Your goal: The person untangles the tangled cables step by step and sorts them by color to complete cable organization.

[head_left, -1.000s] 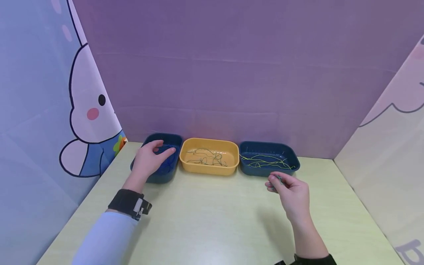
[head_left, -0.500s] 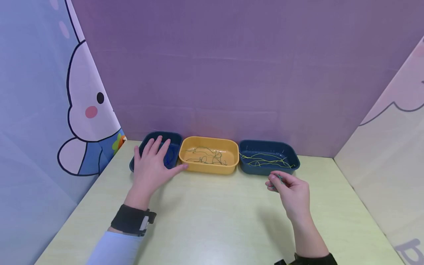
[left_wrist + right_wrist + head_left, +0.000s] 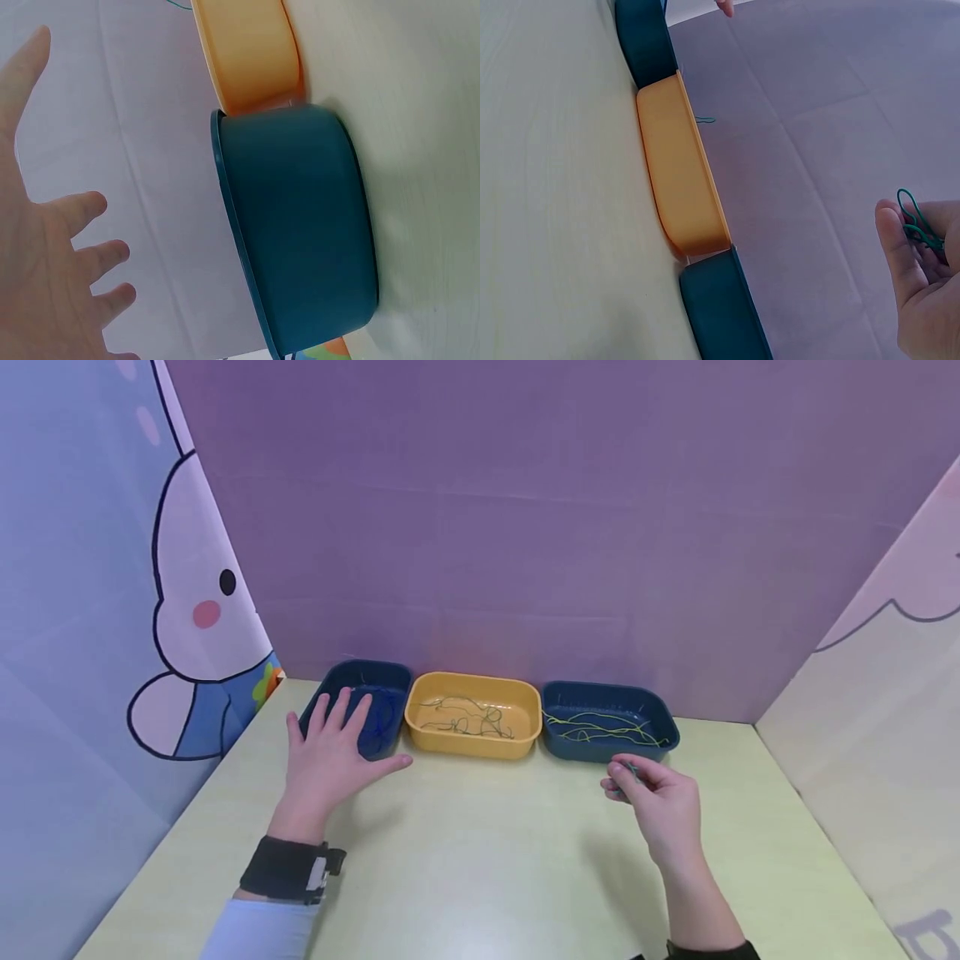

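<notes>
My left hand (image 3: 326,768) is held with fingers spread over the near edge of the left dark blue bin (image 3: 378,672), which has dark blue string (image 3: 382,714) inside. Nothing is in that hand; the left wrist view shows its palm (image 3: 37,277) bare beside the bin. Between thumb and fingers, my right hand (image 3: 663,802) pinches a small bundle of green string (image 3: 922,232), looped above the fingertips. It hovers just in front of the right dark blue bin (image 3: 611,692), where yellow string (image 3: 600,727) lies.
In the middle stands a yellow bin (image 3: 474,745) with thin dark green string (image 3: 468,714) in it. All three bins stand in a row on a pale table (image 3: 480,860), against a purple backdrop (image 3: 525,527). Printed cloth panels (image 3: 75,610) flank the sides.
My left hand has drawn back from over the left bin toward me, and its fingers have spread from a bent pose. The right hand has stayed nearly still with the green string.
</notes>
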The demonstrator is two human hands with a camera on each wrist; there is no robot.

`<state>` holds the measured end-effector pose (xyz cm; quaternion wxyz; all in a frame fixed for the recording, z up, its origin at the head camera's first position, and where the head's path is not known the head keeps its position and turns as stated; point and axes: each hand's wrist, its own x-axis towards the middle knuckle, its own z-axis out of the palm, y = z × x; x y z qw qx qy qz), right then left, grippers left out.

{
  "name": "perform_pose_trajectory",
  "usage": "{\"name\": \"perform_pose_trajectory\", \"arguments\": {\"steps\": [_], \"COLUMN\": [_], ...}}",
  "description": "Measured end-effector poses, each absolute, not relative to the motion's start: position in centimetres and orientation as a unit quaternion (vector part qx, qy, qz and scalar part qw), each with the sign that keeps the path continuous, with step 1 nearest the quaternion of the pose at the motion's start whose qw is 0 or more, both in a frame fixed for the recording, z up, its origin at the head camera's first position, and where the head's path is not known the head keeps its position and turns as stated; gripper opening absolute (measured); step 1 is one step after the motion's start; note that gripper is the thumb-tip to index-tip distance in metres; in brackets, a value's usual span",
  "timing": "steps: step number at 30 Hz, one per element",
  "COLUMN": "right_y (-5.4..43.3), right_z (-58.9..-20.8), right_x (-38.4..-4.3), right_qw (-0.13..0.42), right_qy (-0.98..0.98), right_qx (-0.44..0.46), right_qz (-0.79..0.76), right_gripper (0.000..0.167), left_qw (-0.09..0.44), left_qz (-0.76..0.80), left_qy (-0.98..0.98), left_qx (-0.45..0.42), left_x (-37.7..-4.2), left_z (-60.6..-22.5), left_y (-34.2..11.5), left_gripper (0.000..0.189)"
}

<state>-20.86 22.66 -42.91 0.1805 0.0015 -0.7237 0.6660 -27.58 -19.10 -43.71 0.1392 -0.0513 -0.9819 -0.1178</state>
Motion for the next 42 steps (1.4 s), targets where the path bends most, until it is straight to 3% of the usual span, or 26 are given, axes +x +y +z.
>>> {"name": "perform_pose_trajectory", "arguments": {"steps": [8, 17, 32, 42], "right_y": [22.6, 21.1, 15.3, 12.3], "right_z": [-42.9, -41.6, -40.0, -41.1], "right_x": [-21.8, -26.9, -34.7, -37.3], "right_qw": [0.129, 0.07, 0.016, -0.001], "right_qy": [-0.759, -0.793, -0.884, -0.903], "right_qx": [0.001, 0.025, 0.012, -0.007], "right_qz": [0.639, 0.605, 0.467, 0.43], "right_gripper": [0.028, 0.035, 0.019, 0.014], "left_qw": [0.136, 0.135, 0.121, 0.111], "left_qz": [-0.126, -0.123, -0.118, -0.113], "left_qy": [-0.981, -0.982, -0.984, -0.986], "left_qx": [-0.057, -0.055, -0.057, -0.054], "left_x": [-27.4, -27.3, -27.4, -27.4], "left_z": [-43.2, -43.3, -43.1, -43.2], "left_y": [-18.8, -19.1, -18.3, -18.5], "left_gripper": [0.126, 0.13, 0.128, 0.131]}}
